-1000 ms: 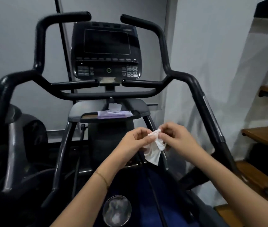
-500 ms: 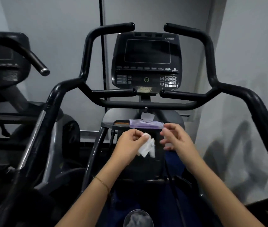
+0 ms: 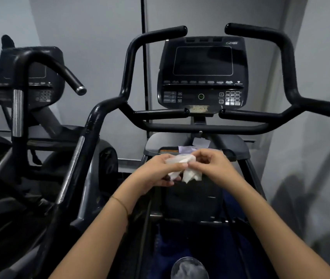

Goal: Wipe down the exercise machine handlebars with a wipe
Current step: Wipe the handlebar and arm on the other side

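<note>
A crumpled white wipe (image 3: 182,168) hangs between both hands at chest height, in front of the machine's small tray (image 3: 238,151). My left hand (image 3: 156,173) pinches its left side and my right hand (image 3: 212,165) pinches its right side. The black handlebars (image 3: 206,128) of the exercise machine run across the view above the hands, with two upright horns, left horn (image 3: 131,57) and right horn (image 3: 289,57), beside the console (image 3: 202,73). The left side rail (image 3: 75,158) slopes down toward me. Neither hand touches the bars.
A purple wipe packet (image 3: 186,149) lies on the tray behind my hands. A second exercise machine (image 3: 29,81) stands close on the left. Grey walls close in behind and to the right. A round cap (image 3: 189,267) sits at the bottom edge.
The view has swung left and the neighbouring machine has come in. My right hand, apart from the wipe half a second ago, now pinches it again, and the hands are closer together.
</note>
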{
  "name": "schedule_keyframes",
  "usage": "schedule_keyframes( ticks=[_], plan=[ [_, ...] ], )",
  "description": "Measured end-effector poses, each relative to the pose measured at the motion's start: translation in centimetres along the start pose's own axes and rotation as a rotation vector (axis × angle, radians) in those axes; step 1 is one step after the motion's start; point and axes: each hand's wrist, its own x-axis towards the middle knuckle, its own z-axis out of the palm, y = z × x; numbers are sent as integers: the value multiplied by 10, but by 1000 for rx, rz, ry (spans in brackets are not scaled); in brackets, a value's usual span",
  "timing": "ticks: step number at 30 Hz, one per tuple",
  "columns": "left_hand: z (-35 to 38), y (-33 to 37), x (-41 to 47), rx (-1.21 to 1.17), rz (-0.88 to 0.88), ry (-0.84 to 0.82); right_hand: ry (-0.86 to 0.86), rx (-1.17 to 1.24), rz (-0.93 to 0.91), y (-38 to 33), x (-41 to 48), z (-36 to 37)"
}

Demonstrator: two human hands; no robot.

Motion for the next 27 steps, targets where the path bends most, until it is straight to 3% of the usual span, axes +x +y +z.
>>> schedule_keyframes(
  ticks=[2,5,9,12,17,21,24,27],
  plan=[
    [-9,1,-1,-16,2,25,59,61,18,-5,0,8],
    [-24,4,2,-154,108,145,17,183,119,-8,2,21],
    [-36,11,13,-262,174,159,-32,597,245,-9,20,29],
    [-43,16,29,-345,162,220,-15,911,238,-8,42,30],
    [-64,31,68,-246,184,353,-45,865,222,-3,92,26],
    [-91,35,115,155,221,587,209,537,92,7,143,10],
    [-119,40,137,882,216,810,461,-72,-219,18,189,-6],
    [-137,59,146,1633,172,862,474,-563,-455,24,232,-9]
  ],
)
